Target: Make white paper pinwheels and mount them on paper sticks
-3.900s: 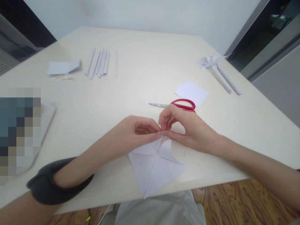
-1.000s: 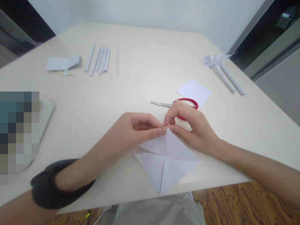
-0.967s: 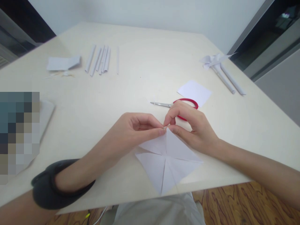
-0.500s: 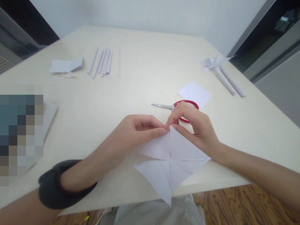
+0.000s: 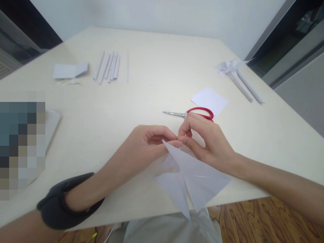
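Left hand (image 5: 146,141) and right hand (image 5: 206,140) both pinch tight on one corner of the cut paper (image 5: 192,179) at the near table (image 5: 152,94) edge. Half a second ago it lay flatter; now it's lifted, flaps hanging. Scissors (image 5: 194,114) untouched behind.

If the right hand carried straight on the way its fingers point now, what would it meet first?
The right hand points leftward, pinching the white cut paper at its tip. Straight on it would meet the left hand first, whose fingertips already seem to touch it there.
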### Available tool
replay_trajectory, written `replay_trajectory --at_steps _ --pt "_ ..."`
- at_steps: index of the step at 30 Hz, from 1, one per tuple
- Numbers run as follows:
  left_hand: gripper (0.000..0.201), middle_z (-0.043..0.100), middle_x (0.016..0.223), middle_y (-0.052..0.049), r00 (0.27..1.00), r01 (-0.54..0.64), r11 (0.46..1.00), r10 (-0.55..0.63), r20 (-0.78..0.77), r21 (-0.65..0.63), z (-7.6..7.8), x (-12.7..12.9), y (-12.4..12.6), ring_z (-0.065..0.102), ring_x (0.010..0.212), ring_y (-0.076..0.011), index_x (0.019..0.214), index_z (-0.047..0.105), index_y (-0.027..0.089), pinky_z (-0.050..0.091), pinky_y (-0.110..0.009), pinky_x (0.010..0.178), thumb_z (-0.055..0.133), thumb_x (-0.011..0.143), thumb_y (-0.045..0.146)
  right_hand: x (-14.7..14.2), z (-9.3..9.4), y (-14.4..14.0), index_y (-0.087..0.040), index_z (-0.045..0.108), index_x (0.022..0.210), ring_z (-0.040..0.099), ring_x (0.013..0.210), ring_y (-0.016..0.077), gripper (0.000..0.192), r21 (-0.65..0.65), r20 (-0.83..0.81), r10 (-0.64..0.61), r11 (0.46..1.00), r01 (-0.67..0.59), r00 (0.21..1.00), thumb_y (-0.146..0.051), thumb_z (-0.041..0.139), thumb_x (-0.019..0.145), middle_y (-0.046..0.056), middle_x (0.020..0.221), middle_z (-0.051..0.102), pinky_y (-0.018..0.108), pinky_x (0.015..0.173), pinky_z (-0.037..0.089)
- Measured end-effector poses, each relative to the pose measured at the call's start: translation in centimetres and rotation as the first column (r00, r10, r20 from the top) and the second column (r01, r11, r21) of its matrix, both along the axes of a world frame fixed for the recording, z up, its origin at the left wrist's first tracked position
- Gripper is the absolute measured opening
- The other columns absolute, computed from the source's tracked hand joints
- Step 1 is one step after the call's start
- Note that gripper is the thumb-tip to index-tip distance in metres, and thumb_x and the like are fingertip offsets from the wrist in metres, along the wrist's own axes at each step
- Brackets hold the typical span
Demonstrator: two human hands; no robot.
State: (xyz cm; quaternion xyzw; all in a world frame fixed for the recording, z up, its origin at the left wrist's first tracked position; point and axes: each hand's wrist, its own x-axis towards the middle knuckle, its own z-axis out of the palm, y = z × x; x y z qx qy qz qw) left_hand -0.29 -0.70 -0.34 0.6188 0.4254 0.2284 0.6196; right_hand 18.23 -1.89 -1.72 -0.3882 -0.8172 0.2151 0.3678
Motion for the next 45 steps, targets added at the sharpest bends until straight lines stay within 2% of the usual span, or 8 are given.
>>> replay_trajectory --at_steps 10,14,17,21,25,30,36,45 --pt "0.008 0.071 0.077 0.002 0.995 -0.048 0.996 0.055 -0.088 0.077 -0.4 -0.8 1.2 0.064 0.07 -0.0152 0.079 0.07 0.022 0.046 -0.018 0.058 0.065 0.075 0.027 1.1 1.7 1.0 -0.015 0.063 0.088 0.055 0.082 0.0128 0.02 -0.191 -0.002 0.018 0.981 -0.018 1.0 -0.025 0.047 0.09 0.003 0.087 0.06 0.025 0.073 0.039" --pt "0.008 0.07 0.081 0.002 0.974 -0.154 0.971 0.18 -0.138 0.181 0.0 -1.4 1.5 0.063 0.074 -0.015 0.082 0.068 0.023 0.046 -0.018 0.059 0.062 0.077 0.025 2.7 2.8 1.7 -0.017 0.064 0.084 0.055 0.076 0.013 0.031 -0.467 0.06 0.11 0.882 -0.07 0.992 -0.034 0.04 0.093 0.002 0.082 0.059 0.025 0.067 0.04" --pt "0.009 0.069 0.079 0.004 0.965 -0.177 0.96 0.213 -0.155 0.218 0.2 -1.8 1.4 0.06 0.068 -0.0132 0.083 0.067 0.024 0.044 -0.017 0.053 0.06 0.078 0.023 3.2 2.9 2.0 -0.019 0.063 0.08 0.054 0.073 0.0131 0.024 -0.546 0.083 0.143 0.835 -0.075 0.986 -0.037 0.05 0.088 0.0 0.079 0.058 0.025 0.063 0.038" --pt "0.005 0.065 0.069 0.005 0.96 -0.194 0.954 0.233 -0.157 0.23 0.2 -1.9 1.4 0.056 0.057 -0.011 0.076 0.066 0.022 0.039 -0.017 0.046 0.061 0.076 0.02 3.1 2.7 2.1 -0.018 0.061 0.073 0.053 0.078 0.013 0.018 -0.496 -0.012 0.096 0.864 -0.089 0.995 -0.029 0.055 0.085 0.0 0.078 0.059 0.026 0.068 0.038" --pt "0.027 0.067 0.072 0.0 0.992 -0.121 0.987 0.123 -0.009 0.103 0.2 -1.9 1.9 0.061 0.07 -0.0139 0.065 0.065 0.018 0.046 -0.019 0.063 0.051 0.084 0.029 3.1 2.7 2.3 -0.018 0.063 0.076 0.056 0.084 0.0144 0.017 -0.47 -0.095 0.1 0.873 -0.133 0.991 -0.027 0.053 0.086 0.001 0.08 0.062 0.028 0.074 0.04" --pt "0.054 0.07 0.079 -0.008 0.99 -0.048 0.993 0.062 0.123 -0.106 0.2 -1.5 2.2 0.065 0.081 -0.0208 0.067 0.068 0.014 0.05 -0.028 0.075 0.032 0.09 0.048 2.9 2.8 2.1 -0.016 0.066 0.081 0.056 0.075 0.0108 0.016 -0.402 0.085 0.181 0.906 -0.132 0.98 -0.017 0.051 0.085 0.0 0.079 0.064 0.023 0.065 0.041" --pt "0.016 0.069 0.075 0.001 0.995 0.047 0.997 -0.052 -0.082 -0.063 -0.4 -0.5 1.7 0.062 0.07 -0.013 0.075 0.067 0.019 0.047 -0.018 0.062 0.065 0.075 0.035 1.5 1.9 1.3 -0.016 0.066 0.079 0.054 0.068 0.0089 0.015 -0.292 0.21 0.15 0.953 -0.085 0.966 -0.012 0.052 0.081 -0.002 0.075 0.064 0.022 0.058 0.039" --pt "0.008 0.066 0.067 0.003 0.998 -0.022 0.999 0.019 -0.067 -0.046 -0.7 0.0 1.3 0.06 0.065 -0.0102 0.069 0.063 0.018 0.043 -0.016 0.056 0.063 0.074 0.024 0.5 1.2 0.5 -0.015 0.059 0.078 0.053 0.073 0.0098 0.004 -0.144 0.141 -0.033 0.988 0.054 0.989 -0.013 0.057 0.078 -0.001 0.077 0.059 0.023 0.065 0.041"
